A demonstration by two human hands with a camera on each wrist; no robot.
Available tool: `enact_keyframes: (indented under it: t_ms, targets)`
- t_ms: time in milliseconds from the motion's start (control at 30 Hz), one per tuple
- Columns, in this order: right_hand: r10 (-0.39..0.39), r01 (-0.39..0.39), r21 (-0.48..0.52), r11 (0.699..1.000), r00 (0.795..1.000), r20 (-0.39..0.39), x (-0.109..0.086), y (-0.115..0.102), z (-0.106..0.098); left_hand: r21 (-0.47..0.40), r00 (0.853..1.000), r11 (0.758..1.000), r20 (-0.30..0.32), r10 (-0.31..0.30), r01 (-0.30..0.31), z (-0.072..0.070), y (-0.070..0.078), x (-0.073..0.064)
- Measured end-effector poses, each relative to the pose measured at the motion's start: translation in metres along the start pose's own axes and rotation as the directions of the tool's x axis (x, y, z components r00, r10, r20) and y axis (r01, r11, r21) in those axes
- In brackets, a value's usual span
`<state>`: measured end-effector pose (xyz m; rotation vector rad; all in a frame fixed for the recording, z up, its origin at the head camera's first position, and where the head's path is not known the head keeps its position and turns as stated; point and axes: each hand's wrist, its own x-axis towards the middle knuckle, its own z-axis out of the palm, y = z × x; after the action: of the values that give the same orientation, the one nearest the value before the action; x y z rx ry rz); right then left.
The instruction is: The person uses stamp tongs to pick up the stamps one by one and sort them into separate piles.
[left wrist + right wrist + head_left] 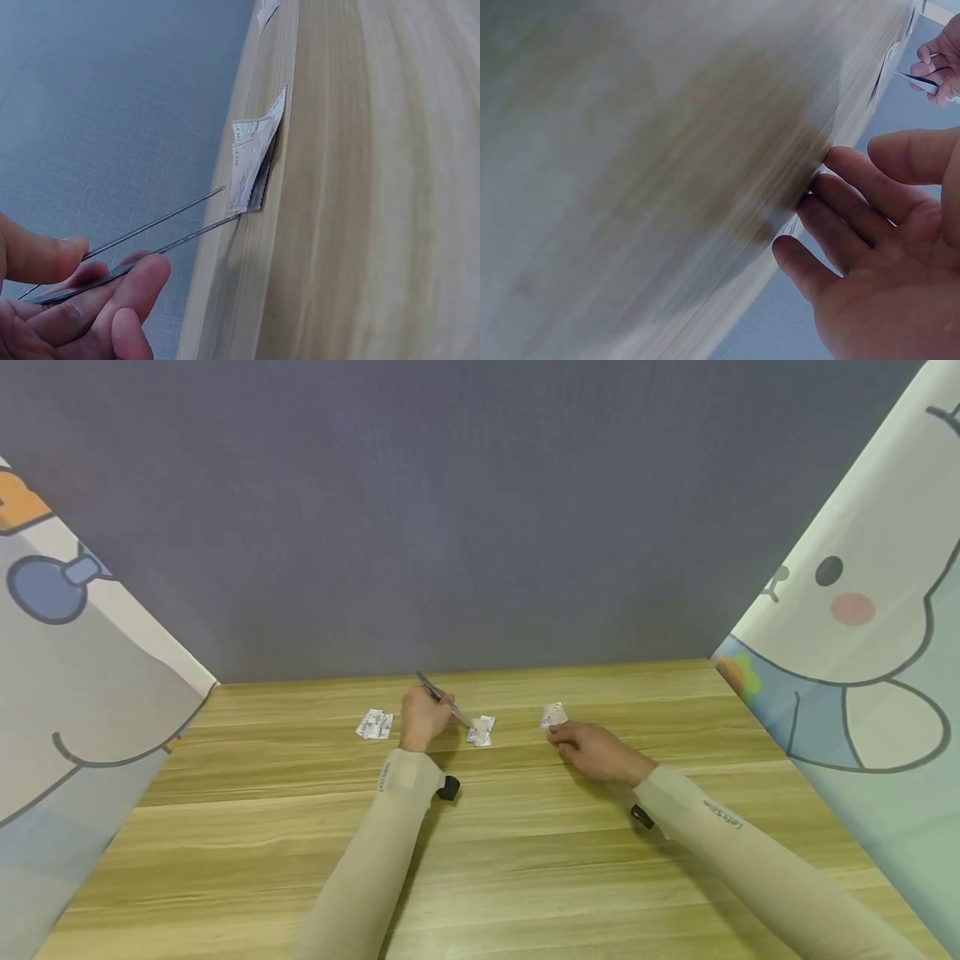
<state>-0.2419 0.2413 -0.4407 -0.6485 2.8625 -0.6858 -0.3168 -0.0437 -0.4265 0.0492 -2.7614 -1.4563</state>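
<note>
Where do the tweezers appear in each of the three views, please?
Head: the tweezers are slightly left of and below centre, held in the left hand.
Left wrist: tweezers in the lower left, tips pointing toward the upper right.
Right wrist: tweezers, small, near the upper right corner.
Shared landmark: the left hand holding them.

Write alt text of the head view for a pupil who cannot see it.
A left hand holds metal tweezers, their tips at the middle papers on a wooden table. The right hand reaches to the rightmost paper; the leftmost papers lie beside the left hand.
</note>
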Motion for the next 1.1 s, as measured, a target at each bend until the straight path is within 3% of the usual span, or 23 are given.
enact_keyframes:
  t_ms: [433, 667, 733, 867, 967, 1100]
  targets:
    - [-0.025, 0.025, -0.006, 1.0, 1.0, -0.006, 0.006, -0.008, 0.0, -0.054, 0.998, 0.998, 0.061, 0.026, -0.023, -0.001, -0.003, 0.0]
    - [-0.179, 0.169, -0.093, 0.981, 0.977, -0.116, 0.019, -0.028, 0.01, -0.04, 0.997, 0.997, 0.035, 0.069, -0.067, -0.003, -0.004, -0.001]
    - [-0.211, 0.203, -0.084, 0.976, 0.972, -0.101, 0.024, -0.038, 0.016, -0.053, 0.996, 0.996, 0.039, 0.075, -0.073, -0.003, -0.003, -0.001]
    - [-0.227, 0.227, -0.049, 0.973, 0.974, 0.018, 0.035, -0.062, 0.028, -0.059, 0.997, 0.996, 0.03, 0.071, -0.069, -0.004, -0.002, -0.001]
    - [-0.218, 0.225, -0.079, 0.971, 0.972, 0.092, 0.042, -0.074, 0.034, -0.038, 0.998, 0.997, 0.002, 0.066, -0.066, -0.003, -0.002, -0.002]
    - [-0.202, 0.219, -0.124, 0.968, 0.97, 0.135, 0.048, -0.079, 0.037, 0.001, 0.998, 0.998, -0.007, 0.061, -0.061, -0.003, -0.002, -0.003]
